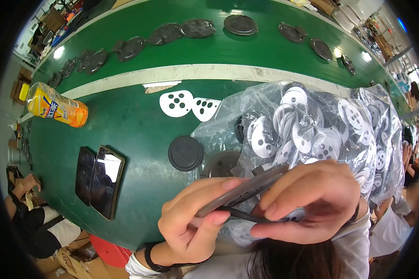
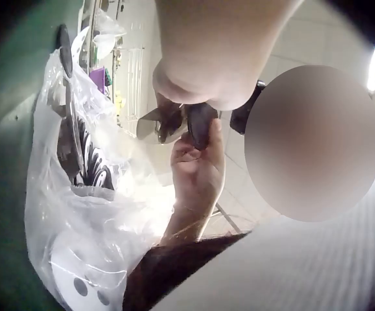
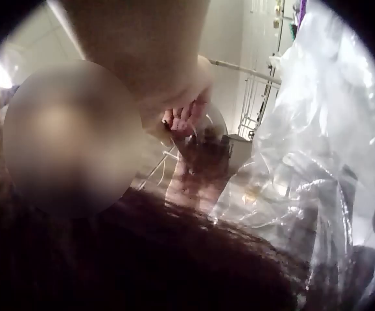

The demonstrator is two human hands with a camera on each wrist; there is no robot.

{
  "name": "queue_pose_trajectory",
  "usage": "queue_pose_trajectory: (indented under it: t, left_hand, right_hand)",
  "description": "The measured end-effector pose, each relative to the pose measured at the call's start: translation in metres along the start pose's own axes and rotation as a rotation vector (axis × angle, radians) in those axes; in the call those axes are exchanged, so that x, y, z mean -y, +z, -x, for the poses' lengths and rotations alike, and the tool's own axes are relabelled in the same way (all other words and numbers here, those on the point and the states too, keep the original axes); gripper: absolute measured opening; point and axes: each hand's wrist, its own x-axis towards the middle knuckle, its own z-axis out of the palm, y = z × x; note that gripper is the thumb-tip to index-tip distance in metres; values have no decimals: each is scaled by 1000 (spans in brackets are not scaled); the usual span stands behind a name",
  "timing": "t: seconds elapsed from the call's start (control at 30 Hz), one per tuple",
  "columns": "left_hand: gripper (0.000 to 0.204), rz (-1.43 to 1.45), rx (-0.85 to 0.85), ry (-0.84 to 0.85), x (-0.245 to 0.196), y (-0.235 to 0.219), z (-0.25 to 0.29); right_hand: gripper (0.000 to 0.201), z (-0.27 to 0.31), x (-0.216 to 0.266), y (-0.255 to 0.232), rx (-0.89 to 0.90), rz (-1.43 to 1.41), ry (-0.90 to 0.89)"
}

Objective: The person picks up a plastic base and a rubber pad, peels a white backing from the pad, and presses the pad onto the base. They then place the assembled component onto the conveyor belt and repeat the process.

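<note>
Grey disc (image 1: 242, 191) pinched between both hands, long axis tilted up-right; left hand (image 1: 191, 223) underneath, right hand (image 1: 312, 200) curled over far end.

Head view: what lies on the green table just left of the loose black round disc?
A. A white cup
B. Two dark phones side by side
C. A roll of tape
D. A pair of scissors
B: two dark phones lie flat side by side on the green table, left of the black round disc; no scissors, tape or cup shows there.
</note>
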Motion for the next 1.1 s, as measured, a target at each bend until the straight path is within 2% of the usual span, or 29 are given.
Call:
queue_pose_trajectory:
  t: [0.03,0.07,0.13,0.2,0.23,0.3,0.47,0.53,0.6,0.63,0.7,0.77,0.8,0.83,0.9,0.97,1.07,1.1]
  left_hand:
    - [34,-1,3,-2,1,0,0]
    - [38,52,6,6,1,1,1]
    - [42,103,4,11,-2,-1,1]
    - [61,253,56,-294,-11,-3,-2]
    - [61,253,53,-296,-11,-4,-2]
    - [65,171,78,-245,-10,-3,-3]
    - [63,113,51,-226,-14,-4,0]
    - [63,102,26,-217,-14,-4,-1]
    - [45,-26,6,-17,-11,-5,-5]
    - [45,-21,-2,-7,-12,-5,-3]
    - [58,-46,-54,-83,-16,-5,11]
    - [55,-70,-107,-33,-10,-11,17]
    - [54,-95,-66,-8,-12,-13,18]
    - [53,-121,-22,16,-13,-15,15]
    - [52,-123,-16,63,-9,-12,10]
    - [51,-128,-6,104,-9,-11,7]
    - [39,-27,75,58,-11,-11,-3]
    - [39,42,156,139,-8,-13,-14]
  right_hand:
    - [35,-1,0,1,-7,71,-108]
    - [35,3,1,0,-25,19,-13]
    - [35,1,3,-5,-34,40,62]
    - [34,0,1,-4,-113,-11,188]
    - [34,-2,-1,-3,-110,-13,190]
    - [33,-7,-5,-4,-137,-207,174]
    - [32,-8,-8,-6,-127,-243,195]
    - [31,-8,-13,-10,-11,-174,-2]
    - [29,-9,-10,-9,-7,-120,-4]
    - [28,-10,-9,-9,-10,-71,-9]
    - [26,-12,-10,-11,31,-44,-75]
    - [26,-12,-9,-11,114,-27,-143]
    - [17,-9,-6,-7,69,-57,-110]
    - [17,-12,-6,-9,77,-51,-110]
    - [13,-16,-5,-14,239,-47,-217]
    - [10,-15,-6,-13,224,13,-252]
    - [11,-15,-7,-11,190,34,-373]
    - [11,-14,-6,-9,189,35,-371]
